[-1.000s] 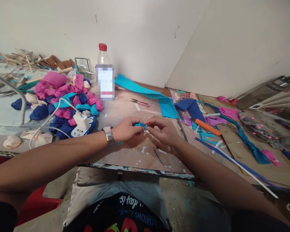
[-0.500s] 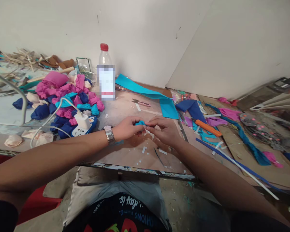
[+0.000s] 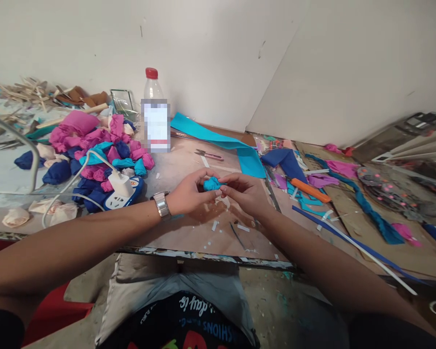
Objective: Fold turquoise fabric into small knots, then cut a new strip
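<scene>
A small gathered bundle of turquoise fabric (image 3: 212, 183) is held between my two hands, a little above the table. My left hand (image 3: 196, 194), with a metal watch at the wrist, closes round its left side, thumb in front. From the right, my right hand (image 3: 245, 191) pinches the bundle's edge between thumb and fingers. Behind my hands lie small pink-handled thread snips (image 3: 210, 154). Beyond them stretches a long turquoise fabric strip (image 3: 214, 135), folded down at its right end.
Pink, blue, turquoise and cream fabric bundles (image 3: 83, 140) heap up at left, beside a power strip (image 3: 125, 196) with a white plug. A red-capped bottle (image 3: 153, 89) stands behind. An orange cutter (image 3: 310, 190) and fabric scraps lie right. White snippets dot the table.
More of the turquoise bundle now shows between my hands, rounder and puffier than before. Both hands stay together at the same spot, and the view has shifted slightly.
</scene>
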Available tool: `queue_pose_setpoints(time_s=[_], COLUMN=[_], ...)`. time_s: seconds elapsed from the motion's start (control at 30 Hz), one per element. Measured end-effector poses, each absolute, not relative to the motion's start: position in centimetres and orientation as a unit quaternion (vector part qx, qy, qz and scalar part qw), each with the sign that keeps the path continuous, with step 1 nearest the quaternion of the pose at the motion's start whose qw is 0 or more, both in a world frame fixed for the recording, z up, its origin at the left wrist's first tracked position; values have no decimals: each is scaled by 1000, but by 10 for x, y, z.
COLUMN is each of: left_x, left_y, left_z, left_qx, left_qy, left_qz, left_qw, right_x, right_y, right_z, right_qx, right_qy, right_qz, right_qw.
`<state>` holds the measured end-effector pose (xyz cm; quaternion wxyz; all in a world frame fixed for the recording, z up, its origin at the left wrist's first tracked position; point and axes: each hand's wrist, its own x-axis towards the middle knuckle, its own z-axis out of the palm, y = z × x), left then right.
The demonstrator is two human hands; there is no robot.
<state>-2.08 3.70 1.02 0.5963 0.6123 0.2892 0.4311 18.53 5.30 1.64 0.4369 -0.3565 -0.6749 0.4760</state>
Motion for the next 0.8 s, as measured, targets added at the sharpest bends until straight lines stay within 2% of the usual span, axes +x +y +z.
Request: queue_pose_setpoints(time_s=[0.27, 0.5, 0.8], left_x=[-22, -22, -23], left_y=[38, 42, 40], left_z=[14, 8, 13], left_qx=[557, 522, 470], left_qy=[276, 279, 275], left_qz=[441, 420, 412], left_qw=[648, 688, 730], right_x=[184, 188, 190], right_y=[52, 54, 55], right_z=[15, 20, 23], right_qx=[-335, -283, -253], right_qy=[-681, -829, -863], right_qz=[463, 217, 127], right_qw=[458, 431, 419])
